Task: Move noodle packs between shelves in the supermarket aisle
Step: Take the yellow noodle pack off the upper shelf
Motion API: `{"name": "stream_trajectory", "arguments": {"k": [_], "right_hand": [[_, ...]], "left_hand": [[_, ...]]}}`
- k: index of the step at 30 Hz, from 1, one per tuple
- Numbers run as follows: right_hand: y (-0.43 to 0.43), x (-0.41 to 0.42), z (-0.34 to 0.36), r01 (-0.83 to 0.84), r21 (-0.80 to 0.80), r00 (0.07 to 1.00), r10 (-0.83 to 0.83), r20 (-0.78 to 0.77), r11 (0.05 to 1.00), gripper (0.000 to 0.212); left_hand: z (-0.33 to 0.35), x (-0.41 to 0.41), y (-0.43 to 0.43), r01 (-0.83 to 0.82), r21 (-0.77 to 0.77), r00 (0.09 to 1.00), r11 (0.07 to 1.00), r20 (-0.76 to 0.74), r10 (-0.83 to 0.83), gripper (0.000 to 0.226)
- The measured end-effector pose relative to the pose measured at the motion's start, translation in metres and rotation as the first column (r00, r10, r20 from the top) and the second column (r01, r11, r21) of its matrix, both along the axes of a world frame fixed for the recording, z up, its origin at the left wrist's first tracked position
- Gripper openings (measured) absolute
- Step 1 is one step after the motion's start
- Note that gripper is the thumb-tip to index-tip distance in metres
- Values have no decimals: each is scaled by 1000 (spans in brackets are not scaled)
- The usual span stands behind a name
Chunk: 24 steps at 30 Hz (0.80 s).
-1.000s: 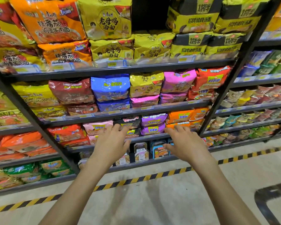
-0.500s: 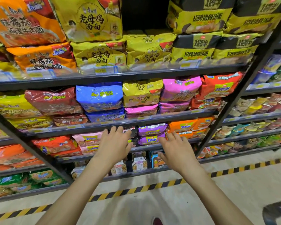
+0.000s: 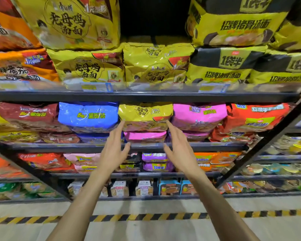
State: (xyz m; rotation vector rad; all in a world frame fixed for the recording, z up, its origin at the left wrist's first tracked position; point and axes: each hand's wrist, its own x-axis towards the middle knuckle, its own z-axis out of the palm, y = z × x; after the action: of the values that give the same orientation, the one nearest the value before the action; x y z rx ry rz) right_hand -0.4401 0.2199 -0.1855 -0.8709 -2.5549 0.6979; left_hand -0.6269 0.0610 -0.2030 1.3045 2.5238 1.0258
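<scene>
Noodle packs [image 3: 28, 115] fill the shelves. One of them, the yellow noodle pack [image 3: 145, 115], lies in the middle, right in front of the person. It lies on top of a pink pack [image 3: 145, 136], and that pink pack lies on the black shelf [image 3: 215, 146] just under it.

The left hand [image 3: 114, 148] is up by the left side of the yellow noodle pack. Its fingers are straight and spread, and it holds nothing. The right hand [image 3: 179, 148] is up by the right side of the yellow noodle pack. Its fingers are straight too, and it also holds nothing. The two palms face each other, with the pink pack showing between them. The longest fingertips reach the low corners of the yellow noodle pack, one on each side. I cannot tell if they touch it.

A blue pack [image 3: 88, 115] lies just left of the yellow noodle pack. A big pink pack [image 3: 198, 115] lies just right of it, and a red pack [image 3: 255, 117] comes after that. Above the yellow noodle pack is another black shelf [image 3: 146, 95] with more yellow packs [image 3: 155, 65] on it. Below the yellow noodle pack, one shelf down, are purple packs [image 3: 155, 162]. Far below it, on the floor, runs a yellow and black striped line [image 3: 146, 217].
</scene>
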Motion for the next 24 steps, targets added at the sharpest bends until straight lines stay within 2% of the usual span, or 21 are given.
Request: {"name": "stream_trajectory", "arguments": {"k": [4,10,13,15,17,19,24], "right_hand": [[12,-13,-6,-21,-56,994,14,-112,998,86],[25,-41,-9,5,-81,994,-14,-111,997,97],[25,-52,-13,-8,-159,984,-21,-180,987,99],[24,-58,-15,-13,-158,979,-20,-204,987,99],[21,-63,-15,-14,-135,977,-15,-214,991,104],[16,-63,-17,-14,-87,958,-12,-287,996,107],[11,-53,-21,10,-65,911,-36,-410,998,101]], "left_hand": [[-10,-7,19,-28,71,999,997,43,25,95],[-16,-21,47,-25,200,995,979,98,5,106],[-15,-20,53,-36,245,995,969,100,12,108],[-14,-16,55,-27,282,992,959,125,-9,112],[-14,-15,55,-53,300,988,952,151,7,110],[-13,-13,52,-68,328,989,942,147,20,105],[-15,1,38,-79,396,984,915,178,8,96]]}}
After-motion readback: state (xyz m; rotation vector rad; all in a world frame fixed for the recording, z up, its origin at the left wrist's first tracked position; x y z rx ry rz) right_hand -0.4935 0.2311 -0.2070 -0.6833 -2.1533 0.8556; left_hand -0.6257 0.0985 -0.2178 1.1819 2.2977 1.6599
